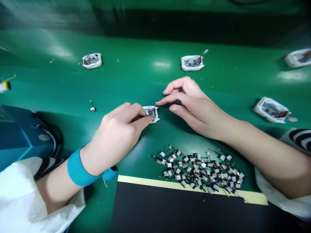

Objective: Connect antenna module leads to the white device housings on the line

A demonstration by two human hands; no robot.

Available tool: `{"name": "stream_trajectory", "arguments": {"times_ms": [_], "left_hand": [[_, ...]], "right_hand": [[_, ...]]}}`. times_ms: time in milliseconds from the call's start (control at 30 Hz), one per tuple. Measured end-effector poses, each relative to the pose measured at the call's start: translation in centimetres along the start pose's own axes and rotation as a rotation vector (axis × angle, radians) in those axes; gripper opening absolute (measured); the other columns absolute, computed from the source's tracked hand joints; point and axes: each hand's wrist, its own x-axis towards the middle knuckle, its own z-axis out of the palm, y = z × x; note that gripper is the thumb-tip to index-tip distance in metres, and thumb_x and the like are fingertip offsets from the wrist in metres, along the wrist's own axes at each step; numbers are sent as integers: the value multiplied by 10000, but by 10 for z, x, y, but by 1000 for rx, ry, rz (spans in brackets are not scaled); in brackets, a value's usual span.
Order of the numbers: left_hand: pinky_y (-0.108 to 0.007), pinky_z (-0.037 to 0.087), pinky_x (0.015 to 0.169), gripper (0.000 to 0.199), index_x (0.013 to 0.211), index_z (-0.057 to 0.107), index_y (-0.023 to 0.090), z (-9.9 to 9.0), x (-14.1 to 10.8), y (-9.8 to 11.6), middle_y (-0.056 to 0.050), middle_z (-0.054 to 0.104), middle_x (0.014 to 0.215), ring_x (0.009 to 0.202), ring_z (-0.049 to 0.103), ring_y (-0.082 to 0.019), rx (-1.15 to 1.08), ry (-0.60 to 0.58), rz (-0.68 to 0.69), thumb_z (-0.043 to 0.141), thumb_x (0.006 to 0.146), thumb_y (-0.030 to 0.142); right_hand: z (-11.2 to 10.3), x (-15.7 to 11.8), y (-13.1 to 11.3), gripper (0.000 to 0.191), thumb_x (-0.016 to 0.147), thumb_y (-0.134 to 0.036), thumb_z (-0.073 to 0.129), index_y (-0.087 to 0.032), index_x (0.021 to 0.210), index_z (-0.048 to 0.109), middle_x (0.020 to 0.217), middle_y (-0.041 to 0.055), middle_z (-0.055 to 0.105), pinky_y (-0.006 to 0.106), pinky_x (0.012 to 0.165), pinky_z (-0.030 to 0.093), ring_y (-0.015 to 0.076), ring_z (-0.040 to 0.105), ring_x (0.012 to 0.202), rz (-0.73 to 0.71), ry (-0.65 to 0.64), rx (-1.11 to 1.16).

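Observation:
My left hand (121, 129), with a blue wrist strap (81, 166) at the wrist, is closed on a small white watch case (156, 118). The thumb and fingertips press at its open side, where a circuit board shows; they cover the left part of the case. Just right of it is my right hand (191, 103), its index fingertip at a short wire standing up from the case's upper right corner. Between that hand's thumb and index finger sits a dark thin tool (178, 102), mostly hidden, its kind unclear.
A pile of small grey-and-black parts with short leads (201, 171) lies in front, partly over a yellow-edged black mat (170, 210). One similar part (92, 108) lies left. Several open watch cases (192, 63) are spread behind and right. A blue box (21, 132) stands left.

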Motion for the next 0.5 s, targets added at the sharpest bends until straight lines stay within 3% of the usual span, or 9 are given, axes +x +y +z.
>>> {"name": "stream_trajectory", "arguments": {"times_ms": [167, 367, 500], "left_hand": [[-241, 437, 607, 196, 838, 622, 197, 1, -2, -4, -15, 573, 785, 698, 510, -137, 78, -3, 94, 428, 827, 170], [-254, 458, 667, 213, 853, 626, 173, 2, -4, -6, -38, 561, 778, 772, 512, -155, 78, 11, 103, 414, 832, 162], [-260, 467, 717, 233, 847, 627, 177, 4, -4, -6, -36, 558, 781, 854, 528, -163, 51, 4, 78, 396, 837, 154]], "right_hand": [[-8, -5, -7, 238, 806, -267, 487, -230, 1027, 568, 813, 6, 605, 276, 676, 478, 122, 568, 731, 64, 58, 19], [-4, -1, -20, 188, 781, -179, 530, -191, 956, 596, 893, -14, 656, 198, 714, 498, 83, 612, 783, -57, 117, 164], [1, 1, -23, 69, 724, -202, 599, -198, 785, 631, 760, -33, 668, 177, 627, 492, 76, 614, 687, -68, 218, 145]]}}
